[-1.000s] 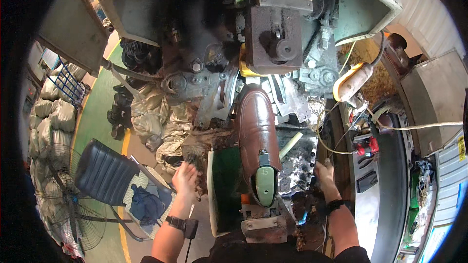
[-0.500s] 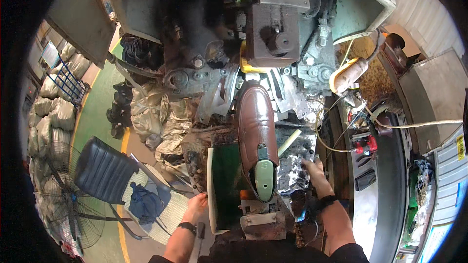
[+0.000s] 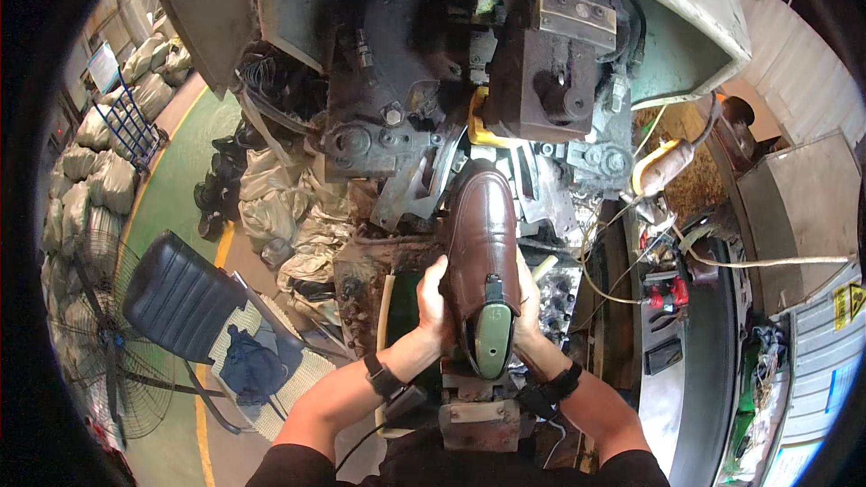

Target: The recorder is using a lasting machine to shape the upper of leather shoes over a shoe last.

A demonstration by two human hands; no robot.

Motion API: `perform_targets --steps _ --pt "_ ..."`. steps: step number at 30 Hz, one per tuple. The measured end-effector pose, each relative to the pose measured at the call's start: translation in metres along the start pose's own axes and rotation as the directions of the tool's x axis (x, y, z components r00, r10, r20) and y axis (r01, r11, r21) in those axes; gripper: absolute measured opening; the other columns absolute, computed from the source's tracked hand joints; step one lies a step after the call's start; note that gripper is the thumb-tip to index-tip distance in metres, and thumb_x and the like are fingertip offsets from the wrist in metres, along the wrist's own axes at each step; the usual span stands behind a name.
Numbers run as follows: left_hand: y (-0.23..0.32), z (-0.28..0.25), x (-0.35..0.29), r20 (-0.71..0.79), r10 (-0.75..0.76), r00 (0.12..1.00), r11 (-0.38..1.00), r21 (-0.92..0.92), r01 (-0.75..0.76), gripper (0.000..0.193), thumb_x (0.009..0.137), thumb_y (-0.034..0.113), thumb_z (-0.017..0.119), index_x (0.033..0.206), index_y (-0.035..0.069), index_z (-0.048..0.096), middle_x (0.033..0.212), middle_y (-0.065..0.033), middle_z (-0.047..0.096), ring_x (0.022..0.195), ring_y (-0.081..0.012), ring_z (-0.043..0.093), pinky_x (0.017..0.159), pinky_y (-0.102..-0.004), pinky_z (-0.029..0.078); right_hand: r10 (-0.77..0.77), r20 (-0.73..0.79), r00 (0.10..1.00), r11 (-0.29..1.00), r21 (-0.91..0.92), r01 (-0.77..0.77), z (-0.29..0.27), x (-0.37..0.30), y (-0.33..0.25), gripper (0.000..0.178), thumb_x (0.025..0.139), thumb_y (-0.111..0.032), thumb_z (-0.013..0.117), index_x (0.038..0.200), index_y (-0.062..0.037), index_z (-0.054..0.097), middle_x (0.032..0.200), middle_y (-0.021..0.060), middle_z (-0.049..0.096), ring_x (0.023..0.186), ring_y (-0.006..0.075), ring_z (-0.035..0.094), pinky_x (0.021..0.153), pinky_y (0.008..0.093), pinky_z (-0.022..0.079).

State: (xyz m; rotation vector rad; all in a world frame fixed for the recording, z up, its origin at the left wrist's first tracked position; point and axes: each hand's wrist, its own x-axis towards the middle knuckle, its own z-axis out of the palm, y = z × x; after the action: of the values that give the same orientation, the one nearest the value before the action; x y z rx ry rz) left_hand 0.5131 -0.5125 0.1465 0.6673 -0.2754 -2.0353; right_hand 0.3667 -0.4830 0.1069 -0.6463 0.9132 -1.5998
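Note:
A brown leather shoe (image 3: 483, 225) sits in the middle of the machine, its toe pointing away from me toward the metal jaws. A green shoe last (image 3: 492, 334) fills its heel opening. My left hand (image 3: 434, 302) is closed against the shoe's left side, thumb up along it. On the opposite side my right hand (image 3: 527, 299) presses in, its fingers partly hidden by the shoe. Dark metal side plates (image 3: 410, 185) flank the toe, and a dark block (image 3: 546, 81) with a yellow part below it stands just beyond.
To my left are a black chair (image 3: 180, 293) with blue cloth on its seat, a wire fan (image 3: 108, 338) and pale sacks (image 3: 271, 207). On the right, a phone (image 3: 664, 356) and a red tool (image 3: 669, 293) lie on a ledge beside a dark conveyor belt (image 3: 708, 370). A yellow-handled device (image 3: 663, 167) hangs by a cable.
Both hands have come inward from either side of the machine and closed on the shoe. My view has shifted slightly, and the shoe stays near the jaws.

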Motion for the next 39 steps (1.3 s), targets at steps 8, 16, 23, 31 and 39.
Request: perform_targets --steps 8,16,23,31,39 --pt "0.003 0.005 0.018 -0.001 0.034 0.999 0.999 -0.015 -0.034 0.057 0.101 0.049 0.049 0.132 0.001 0.058 0.122 -0.0142 0.067 0.107 -0.0263 0.067 0.095 -0.0393 0.055 0.019 -0.044 0.999 0.994 -0.107 -0.023 0.013 0.012 -0.020 0.059 0.109 -0.035 0.045 0.158 -0.0053 0.034 0.148 0.0086 0.051 0.128 0.0192 0.054 0.111 0.0345 0.042" --pt "-0.002 0.008 0.000 -0.001 -0.047 0.999 0.997 -0.066 0.047 0.055 0.103 0.049 0.049 0.132 0.003 0.058 0.120 -0.0137 0.068 0.102 -0.0255 0.069 0.089 -0.0398 0.058 -0.010 -0.021 1.000 1.000 0.017 0.010 0.004 0.000 -0.005 0.059 0.108 -0.034 0.047 0.159 -0.0055 0.034 0.150 0.0084 0.050 0.129 0.0172 0.053 0.108 0.0317 0.044" --pt "-0.006 0.004 0.015 -0.065 0.050 0.997 0.998 0.029 -0.048 0.057 0.104 0.051 0.050 0.134 0.002 0.058 0.122 -0.0136 0.069 0.105 -0.0252 0.068 0.095 -0.0387 0.055 0.021 -0.072 0.997 0.997 -0.069 -0.026 -0.016 0.009 0.004 0.055 0.110 -0.038 0.045 0.148 0.0002 0.048 0.143 0.0087 0.057 0.129 0.0189 0.053 0.113 0.0330 0.038" --pt "0.010 0.002 -0.012 -0.018 0.512 0.859 0.713 0.566 -0.413 0.065 0.097 0.038 0.071 0.143 0.000 0.045 0.146 -0.0184 0.047 0.136 -0.0248 0.044 0.116 -0.0375 0.033 0.269 -0.147 0.952 0.839 -0.449 -0.307 -0.046 -0.031 -0.030 0.068 0.103 -0.060 0.048 0.145 -0.0071 0.055 0.111 0.0081 0.071 0.089 0.0133 0.068 0.073 0.0294 0.056" --pt "-0.040 0.053 -0.063 0.589 0.466 0.661 -0.143 0.787 -0.601 0.096 0.078 0.016 0.082 0.155 0.002 0.026 0.161 -0.0328 0.016 0.153 -0.0448 0.016 0.125 -0.0483 0.018 -0.280 -0.364 0.888 0.500 -0.845 -0.189 -0.242 -0.020 -0.040 0.092 0.093 -0.029 0.075 0.161 -0.0002 0.021 0.141 0.0292 0.057 0.114 0.0297 0.066 0.084 0.0388 0.059"
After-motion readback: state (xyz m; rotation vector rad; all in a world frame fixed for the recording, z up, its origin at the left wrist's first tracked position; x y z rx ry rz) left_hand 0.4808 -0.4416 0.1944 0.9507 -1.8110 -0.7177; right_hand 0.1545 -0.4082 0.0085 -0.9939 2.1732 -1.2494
